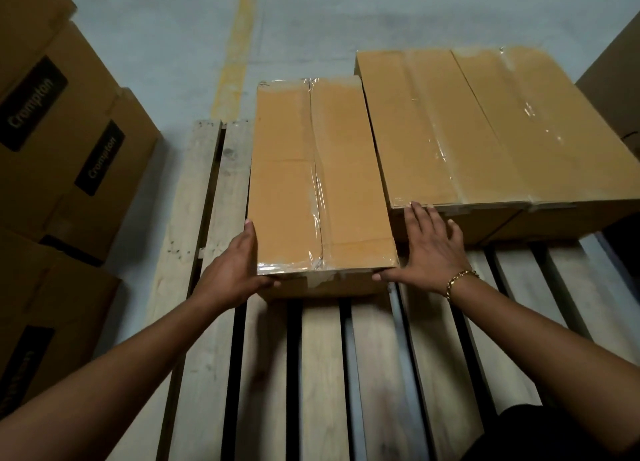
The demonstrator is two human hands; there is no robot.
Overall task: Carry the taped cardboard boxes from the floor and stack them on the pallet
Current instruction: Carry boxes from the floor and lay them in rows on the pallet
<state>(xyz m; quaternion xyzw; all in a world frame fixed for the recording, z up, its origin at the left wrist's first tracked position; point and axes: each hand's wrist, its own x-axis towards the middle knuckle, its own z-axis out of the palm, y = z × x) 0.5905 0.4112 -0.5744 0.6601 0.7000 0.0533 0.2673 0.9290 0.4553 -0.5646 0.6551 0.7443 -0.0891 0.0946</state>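
The person is leaning over the wooden pallet (pixel 325 374), working a long taped box (pixel 318 180) into place on its slats. The left hand (pixel 239 273) is cupping the box's near left corner, thumb up along the side and fingers curled under the front edge, so it is gripping that corner rather than resting on it. The right hand (pixel 426 249) is spread open and flat, its thumb touching the box's near right corner and its fingertips lying against the front of the neighbouring boxes (pixel 491 128); it seems to be steadying and lining things up, not holding anything.

The box is sitting on the pallet with its long axis running away from the person, toward the grey floor (pixel 156 45) and the yellow line (pixel 239 45), parallel to the slats. Its tape seam is running the same way down the middle. It is lying just beside the two boxes already set down on the right, and I would guess it is being squared against them so the row stays tight. More printed cartons (pixel 59 131) are waiting stacked off to the left, clear of the pallet
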